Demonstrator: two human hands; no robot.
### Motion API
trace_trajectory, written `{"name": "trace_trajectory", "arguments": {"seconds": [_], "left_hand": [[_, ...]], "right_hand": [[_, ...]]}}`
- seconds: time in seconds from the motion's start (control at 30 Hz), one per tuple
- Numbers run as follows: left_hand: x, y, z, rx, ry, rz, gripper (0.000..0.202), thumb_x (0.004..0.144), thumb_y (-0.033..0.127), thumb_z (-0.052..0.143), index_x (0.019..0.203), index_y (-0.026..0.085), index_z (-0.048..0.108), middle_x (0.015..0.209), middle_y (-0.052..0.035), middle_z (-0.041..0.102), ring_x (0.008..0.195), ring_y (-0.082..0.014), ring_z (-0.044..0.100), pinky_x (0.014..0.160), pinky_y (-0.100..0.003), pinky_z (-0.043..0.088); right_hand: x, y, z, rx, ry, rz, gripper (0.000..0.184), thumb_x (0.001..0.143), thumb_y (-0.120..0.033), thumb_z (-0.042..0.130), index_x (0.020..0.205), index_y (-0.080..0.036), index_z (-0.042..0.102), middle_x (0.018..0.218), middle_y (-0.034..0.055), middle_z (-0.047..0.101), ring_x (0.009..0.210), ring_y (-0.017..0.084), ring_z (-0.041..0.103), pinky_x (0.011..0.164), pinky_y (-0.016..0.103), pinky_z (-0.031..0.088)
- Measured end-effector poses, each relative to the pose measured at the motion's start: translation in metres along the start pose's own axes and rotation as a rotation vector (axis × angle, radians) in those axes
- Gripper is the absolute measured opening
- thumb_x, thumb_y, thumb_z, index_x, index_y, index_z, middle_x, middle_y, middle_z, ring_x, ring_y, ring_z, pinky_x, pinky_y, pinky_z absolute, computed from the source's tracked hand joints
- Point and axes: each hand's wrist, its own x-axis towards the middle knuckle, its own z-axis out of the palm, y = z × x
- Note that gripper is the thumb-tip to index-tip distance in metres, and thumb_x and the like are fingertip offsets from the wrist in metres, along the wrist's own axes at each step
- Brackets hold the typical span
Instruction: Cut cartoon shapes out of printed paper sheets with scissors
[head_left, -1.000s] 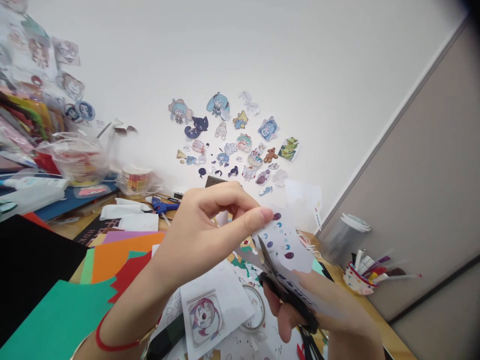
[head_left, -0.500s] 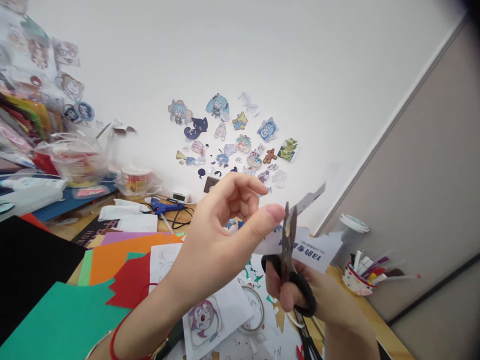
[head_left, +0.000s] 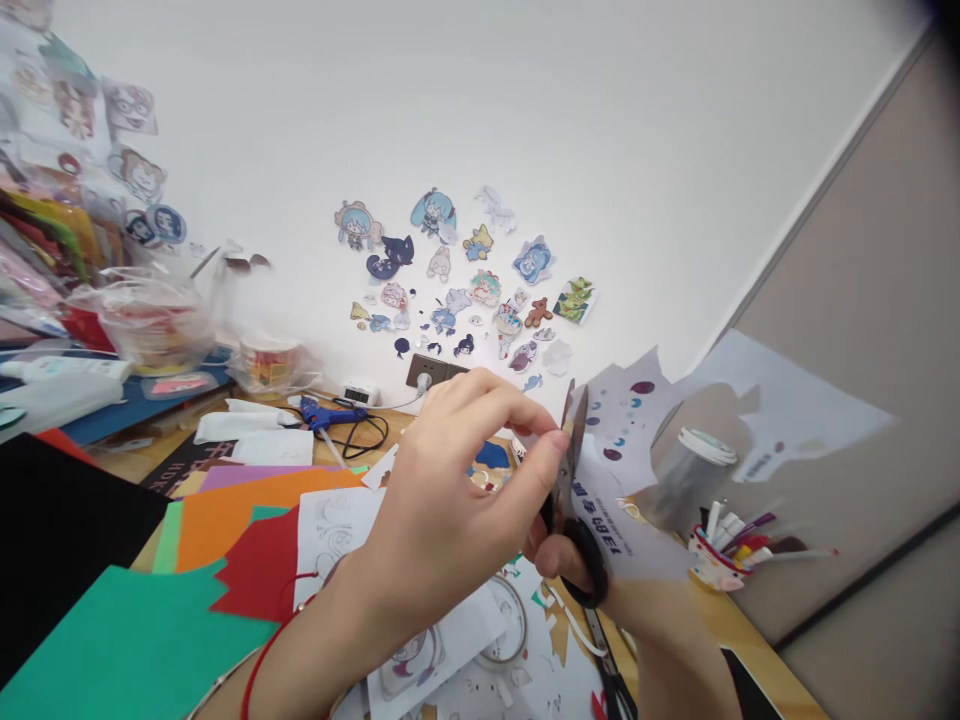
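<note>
My right hand (head_left: 568, 562) grips scissors (head_left: 598, 568), its thumb through a black handle ring and the blades pointing up. To the right of the blades spreads a white printed paper sheet (head_left: 634, 410) with purple and blue spots, dark lettering and jagged edges; part of it looks smeared. My left hand (head_left: 461, 480), a red cord at its wrist, has thumb and forefinger pinched together right beside the blades. Whatever sits between those fingertips is hidden. Under the hands lie a drawing on paper (head_left: 416, 665) and a roll of tape (head_left: 521, 620).
A second pair of scissors (head_left: 611, 680) lies on the desk. Green (head_left: 112, 640), red (head_left: 259, 565) and orange (head_left: 247, 510) sheets cover the left. Behind are a blue glue gun (head_left: 322, 412) and a power socket (head_left: 424, 375). A pen cup (head_left: 716, 565) and lidded container (head_left: 694, 470) stand right.
My left thumb and forefinger have come together beside the blades. The paper has turned and now spreads out farther up and right, showing its spots. The scissors have shifted slightly left.
</note>
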Motion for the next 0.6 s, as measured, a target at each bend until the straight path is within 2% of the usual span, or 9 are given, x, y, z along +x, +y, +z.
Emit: {"name": "trace_trajectory", "arguments": {"seconds": [0.1,0.23,0.37,0.5,0.6], "left_hand": [[-0.0005,-0.0002,0.0005,0.011,0.006,-0.012,0.012,0.079,0.012,0.054,0.070,0.019,0.052,0.076,0.0020,0.054,0.075,-0.0116,0.050,0.072,-0.028,0.039],[0.0012,-0.0007,0.0013,-0.016,-0.022,-0.061,0.012,0.080,0.013,0.052,0.070,0.019,0.051,0.075,0.0041,0.052,0.075,-0.0093,0.050,0.073,-0.024,0.038],[0.0030,-0.0021,0.0017,-0.062,-0.052,-0.113,0.012,0.081,0.014,0.050,0.071,0.019,0.050,0.076,0.0049,0.051,0.076,-0.0083,0.049,0.072,-0.022,0.037],[0.0029,-0.0034,0.0003,-0.114,-0.077,-0.162,0.012,0.082,0.015,0.049,0.071,0.020,0.050,0.075,0.0052,0.050,0.074,-0.0075,0.048,0.068,-0.020,0.037],[0.0040,-0.0043,-0.0010,-0.123,-0.088,-0.199,0.012,0.082,0.016,0.049,0.070,0.020,0.050,0.075,0.0056,0.050,0.074,-0.0074,0.048,0.067,-0.019,0.037]], "right_hand": [[-0.0003,0.0025,0.0010,0.014,0.012,-0.023,0.041,0.069,-0.057,0.061,0.063,-0.020,0.046,0.059,-0.0025,0.041,0.056,0.012,0.037,0.044,0.024,0.030],[0.0001,0.0047,0.0040,0.067,0.037,-0.023,0.038,0.070,-0.053,0.062,0.062,-0.020,0.044,0.057,-0.0034,0.039,0.052,0.011,0.034,0.042,0.024,0.029],[0.0023,0.0056,0.0056,0.116,0.045,-0.019,0.030,0.069,-0.037,0.067,0.059,-0.020,0.045,0.050,-0.0049,0.038,0.046,0.010,0.033,0.039,0.023,0.027],[0.0030,0.0030,0.0065,0.165,0.069,-0.008,0.020,0.068,-0.018,0.063,0.055,-0.019,0.048,0.046,-0.0055,0.042,0.042,0.009,0.035,0.037,0.022,0.026],[0.0019,0.0002,0.0069,0.152,0.057,0.008,0.025,0.071,-0.021,0.063,0.050,-0.019,0.050,0.044,-0.0045,0.043,0.041,0.010,0.039,0.038,0.023,0.029]]}}
